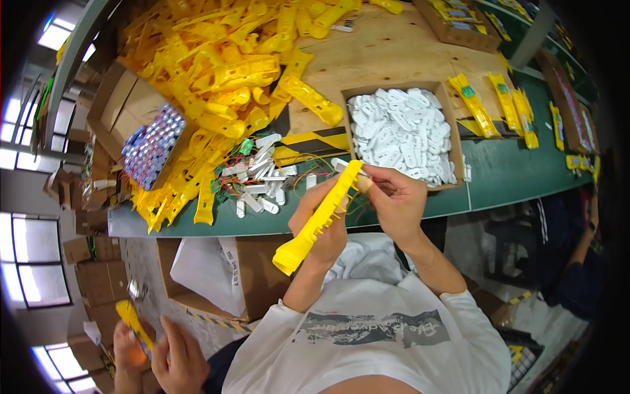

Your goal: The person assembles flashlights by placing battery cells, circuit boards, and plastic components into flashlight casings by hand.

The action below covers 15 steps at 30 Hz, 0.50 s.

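Observation:
My left hand (323, 226) is closed around a long yellow plastic shell (314, 231), tilted with its wide round end low and to the left. The shell's edge has several small ribs. At its narrow upper end my right hand (398, 200) is closed in a pinch; what lies between its fingertips is hidden. A small white plastic piece (338, 164) juts out behind that end, and thin wires (357, 209) hang between the hands. Left of them, small white parts with coloured wires (261, 176) lie heaped on the green tabletop (495, 174).
Yellow shells (216, 72) are piled at the back left, beside a tilted carton of shiny cylindrical cells (154, 146). A box of white covers (400, 134) stands beyond my hands. Yellow units (474, 105) lie at right. Another person's hands (174, 358) hold a yellow shell at lower left.

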### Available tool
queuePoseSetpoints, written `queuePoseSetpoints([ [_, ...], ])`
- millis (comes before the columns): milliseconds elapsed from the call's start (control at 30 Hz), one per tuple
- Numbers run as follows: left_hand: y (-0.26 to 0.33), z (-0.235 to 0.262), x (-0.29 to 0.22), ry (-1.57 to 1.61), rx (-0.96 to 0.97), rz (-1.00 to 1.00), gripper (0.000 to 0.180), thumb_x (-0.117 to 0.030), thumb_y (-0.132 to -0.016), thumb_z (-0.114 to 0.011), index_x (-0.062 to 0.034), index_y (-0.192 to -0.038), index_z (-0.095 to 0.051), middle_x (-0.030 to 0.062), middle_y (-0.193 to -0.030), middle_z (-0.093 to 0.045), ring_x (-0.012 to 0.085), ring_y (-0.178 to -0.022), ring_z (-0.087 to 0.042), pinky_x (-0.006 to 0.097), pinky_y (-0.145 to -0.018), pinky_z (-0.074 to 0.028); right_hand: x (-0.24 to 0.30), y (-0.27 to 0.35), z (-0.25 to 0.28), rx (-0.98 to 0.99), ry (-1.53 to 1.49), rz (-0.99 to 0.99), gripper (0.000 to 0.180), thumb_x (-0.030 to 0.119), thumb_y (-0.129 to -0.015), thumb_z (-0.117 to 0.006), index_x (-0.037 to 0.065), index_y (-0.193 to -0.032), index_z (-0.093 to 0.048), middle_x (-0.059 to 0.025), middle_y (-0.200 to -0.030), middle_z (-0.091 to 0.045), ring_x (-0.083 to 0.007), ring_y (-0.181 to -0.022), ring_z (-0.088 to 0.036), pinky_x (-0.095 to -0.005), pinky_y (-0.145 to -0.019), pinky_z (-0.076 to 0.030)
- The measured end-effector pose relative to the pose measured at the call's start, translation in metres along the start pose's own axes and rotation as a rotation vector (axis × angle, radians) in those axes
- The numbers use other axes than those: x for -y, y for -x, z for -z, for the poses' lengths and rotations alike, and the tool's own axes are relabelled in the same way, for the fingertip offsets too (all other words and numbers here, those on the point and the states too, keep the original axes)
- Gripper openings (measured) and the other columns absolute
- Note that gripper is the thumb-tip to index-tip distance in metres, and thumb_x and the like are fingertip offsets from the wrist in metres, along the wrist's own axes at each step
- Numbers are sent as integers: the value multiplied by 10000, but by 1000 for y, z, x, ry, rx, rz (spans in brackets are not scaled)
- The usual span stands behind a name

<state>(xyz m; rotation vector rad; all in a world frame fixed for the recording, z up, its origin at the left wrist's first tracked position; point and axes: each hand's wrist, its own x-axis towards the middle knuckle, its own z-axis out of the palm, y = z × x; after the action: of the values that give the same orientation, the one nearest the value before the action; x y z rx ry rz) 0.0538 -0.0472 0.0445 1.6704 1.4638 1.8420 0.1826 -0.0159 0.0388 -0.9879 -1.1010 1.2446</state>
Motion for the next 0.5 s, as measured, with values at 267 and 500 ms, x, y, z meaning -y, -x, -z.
queuePoseSetpoints([
  [267,8,-6,19,448,71,444,209,-122,-930,-704,-21,-1102,-644,50,-1035,-664,131,-967,-616,300,-862,-510,-38,-22,52,255,16,17,523,268,-837,-818,-68,-1199,-646,-115,-1072,-709,-179,-962,-685,-324,-910,-538],
  [500,15,0,6,632,-26,452,292,-193,-960,-683,0,-1169,-617,77,-1107,-651,156,-1020,-628,301,-905,-507,-32,-21,47,466,44,95,364,157,-919,-715,-58,-1208,-662,-108,-1065,-719,-155,-922,-680,-287,-854,-532],
])
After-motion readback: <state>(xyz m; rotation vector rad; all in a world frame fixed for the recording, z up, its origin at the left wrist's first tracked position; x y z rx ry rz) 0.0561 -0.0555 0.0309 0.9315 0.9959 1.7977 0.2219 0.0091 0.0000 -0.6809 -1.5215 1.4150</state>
